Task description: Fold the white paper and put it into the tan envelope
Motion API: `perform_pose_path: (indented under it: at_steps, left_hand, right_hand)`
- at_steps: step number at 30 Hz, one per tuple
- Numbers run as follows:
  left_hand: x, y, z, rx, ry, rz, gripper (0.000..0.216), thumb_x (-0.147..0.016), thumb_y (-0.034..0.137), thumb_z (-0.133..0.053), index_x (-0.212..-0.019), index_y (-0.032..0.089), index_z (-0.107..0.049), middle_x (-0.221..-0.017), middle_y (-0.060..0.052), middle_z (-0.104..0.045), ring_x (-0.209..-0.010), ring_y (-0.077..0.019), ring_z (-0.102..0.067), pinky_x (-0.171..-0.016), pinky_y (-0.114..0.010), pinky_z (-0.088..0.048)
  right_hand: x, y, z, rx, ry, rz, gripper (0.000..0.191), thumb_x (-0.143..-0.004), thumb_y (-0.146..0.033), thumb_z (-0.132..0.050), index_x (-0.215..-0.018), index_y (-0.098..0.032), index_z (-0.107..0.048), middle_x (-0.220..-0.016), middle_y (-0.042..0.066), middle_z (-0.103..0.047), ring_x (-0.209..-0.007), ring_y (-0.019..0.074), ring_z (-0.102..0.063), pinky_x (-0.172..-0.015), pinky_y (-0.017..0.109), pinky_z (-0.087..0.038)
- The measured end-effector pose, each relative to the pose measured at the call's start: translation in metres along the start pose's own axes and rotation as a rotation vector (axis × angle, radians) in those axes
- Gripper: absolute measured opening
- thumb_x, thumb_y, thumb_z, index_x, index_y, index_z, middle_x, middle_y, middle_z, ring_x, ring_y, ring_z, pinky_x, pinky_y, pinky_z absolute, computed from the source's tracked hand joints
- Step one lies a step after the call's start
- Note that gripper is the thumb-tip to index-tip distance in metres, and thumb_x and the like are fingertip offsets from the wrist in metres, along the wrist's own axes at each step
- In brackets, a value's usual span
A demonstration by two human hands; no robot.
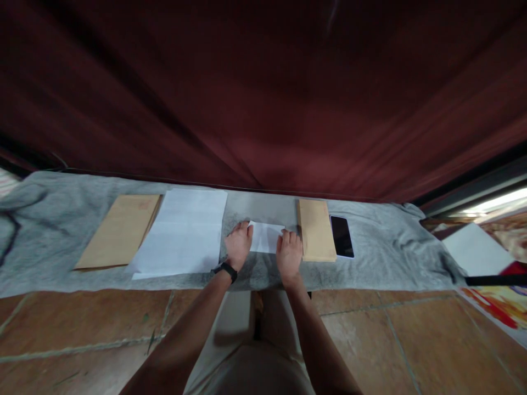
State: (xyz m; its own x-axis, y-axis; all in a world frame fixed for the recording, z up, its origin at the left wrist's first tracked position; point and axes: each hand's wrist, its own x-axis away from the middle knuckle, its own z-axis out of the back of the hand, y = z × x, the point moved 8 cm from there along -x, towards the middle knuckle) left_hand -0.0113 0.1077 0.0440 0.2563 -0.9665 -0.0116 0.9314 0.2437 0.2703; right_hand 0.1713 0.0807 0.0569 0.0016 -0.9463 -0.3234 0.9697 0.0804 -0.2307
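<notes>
A small folded white paper (265, 237) lies on the grey cloth (370, 258) in front of me. My left hand (239, 246), with a black watch on its wrist, presses flat on the paper's left end, fingers stretched out. My right hand (289, 253) lies flat on its right end, fingers together and extended. Neither hand grips anything. Just right of my right hand is a stack of brown envelopes (315, 229). To the left of my left hand lies a pile of white sheets (183, 230).
A second stack of brown envelopes (119, 230) lies at the far left of the cloth. A black phone (341, 236) rests right of the nearer envelopes. A dark red curtain (263, 93) hangs behind. Terracotta floor tiles (82, 329) are below; a white sheet (475, 249) lies far right.
</notes>
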Motion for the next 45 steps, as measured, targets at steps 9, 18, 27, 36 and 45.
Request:
perform_pose_path:
  at_steps: [9, 18, 27, 36, 45]
  left_hand:
    - [0.001, -0.001, -0.002, 0.018, -0.007, -0.022, 0.037, -0.106, 0.037, -0.035, -0.123, 0.021, -0.064, -0.112, -0.011, -0.074, -0.1, -0.0251, -0.073, -0.077, -0.031, -0.053]
    - [0.002, -0.001, -0.003, 0.023, 0.025, -0.024, 0.036, -0.107, 0.036, -0.034, -0.122, 0.021, -0.063, -0.114, -0.01, -0.074, -0.097, -0.0237, -0.073, -0.077, -0.031, -0.053]
    - [0.001, -0.003, -0.005, 0.035, 0.008, -0.005, 0.034, -0.107, 0.036, -0.035, -0.124, 0.022, -0.061, -0.115, -0.01, -0.073, -0.101, -0.0222, -0.071, -0.08, -0.029, -0.053]
    - [0.0, -0.006, -0.004, 0.125, -0.015, 0.02, 0.033, -0.106, 0.034, -0.036, -0.129, 0.02, -0.056, -0.118, -0.011, -0.071, -0.1, -0.0254, -0.071, -0.08, -0.033, -0.053]
    - [0.056, 0.033, -0.001, 0.164, 0.091, -0.466, 0.046, -0.107, 0.039, -0.033, -0.144, 0.019, -0.05, -0.149, -0.01, -0.055, -0.139, -0.0249, -0.049, -0.117, -0.042, -0.036]
  right_hand:
    - [0.015, -0.028, -0.02, -0.177, -0.023, 0.219, 0.046, -0.105, -0.025, -0.037, -0.147, -0.012, -0.05, -0.156, 0.016, -0.046, -0.149, 0.0264, -0.034, -0.117, 0.048, -0.034]
    - [0.022, -0.025, -0.031, -0.114, -0.046, 0.199, 0.049, -0.106, -0.028, -0.035, -0.149, -0.008, -0.047, -0.156, 0.019, -0.046, -0.147, 0.0275, -0.038, -0.118, 0.05, -0.035]
    - [0.026, -0.027, -0.028, -0.022, -0.042, 0.195, 0.05, -0.106, -0.029, -0.04, -0.151, -0.008, -0.046, -0.157, 0.021, -0.044, -0.146, 0.0316, -0.04, -0.117, 0.052, -0.034]
    - [0.027, -0.026, -0.033, -0.02, -0.053, 0.196, 0.052, -0.105, -0.029, -0.038, -0.153, -0.008, -0.043, -0.157, 0.023, -0.043, -0.144, 0.0316, -0.042, -0.116, 0.054, -0.034]
    - [0.032, -0.024, -0.039, -0.01, -0.077, 0.238, 0.056, -0.102, -0.024, -0.035, -0.156, -0.01, -0.038, -0.162, 0.02, -0.036, -0.149, 0.0334, -0.033, -0.119, 0.054, -0.03]
